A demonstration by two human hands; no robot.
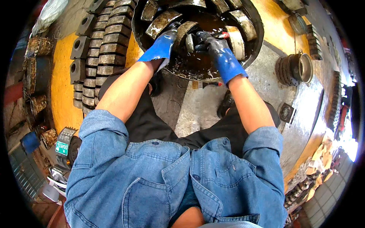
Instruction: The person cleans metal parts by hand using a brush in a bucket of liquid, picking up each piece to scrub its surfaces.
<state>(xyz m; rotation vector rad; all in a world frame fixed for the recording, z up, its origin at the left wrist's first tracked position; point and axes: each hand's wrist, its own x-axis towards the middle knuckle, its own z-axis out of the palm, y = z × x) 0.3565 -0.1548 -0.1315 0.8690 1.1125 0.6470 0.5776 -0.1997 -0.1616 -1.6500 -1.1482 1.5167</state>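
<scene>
Both my hands are in blue work gloves, dark and wet at the fingers, over a round black tub (251,57) of brown liquid. My left hand (164,45) is closed on the left side of a curved, greasy metal block (184,29). To its right, my right hand (219,49) is closed round a small tool with a red end (223,35); most of the tool is hidden by the glove. A shiny silver piece (189,42) shows between the hands, and I cannot tell what it belongs to. Pale flakes float in the liquid.
More curved metal blocks (164,22) lie around the tub's inside, one pale block (235,42) right of my right hand. Stacked metal segments (114,40) stand in rows at the left, beside square blocks with holes (78,47). A round metal housing (294,69) sits at the right.
</scene>
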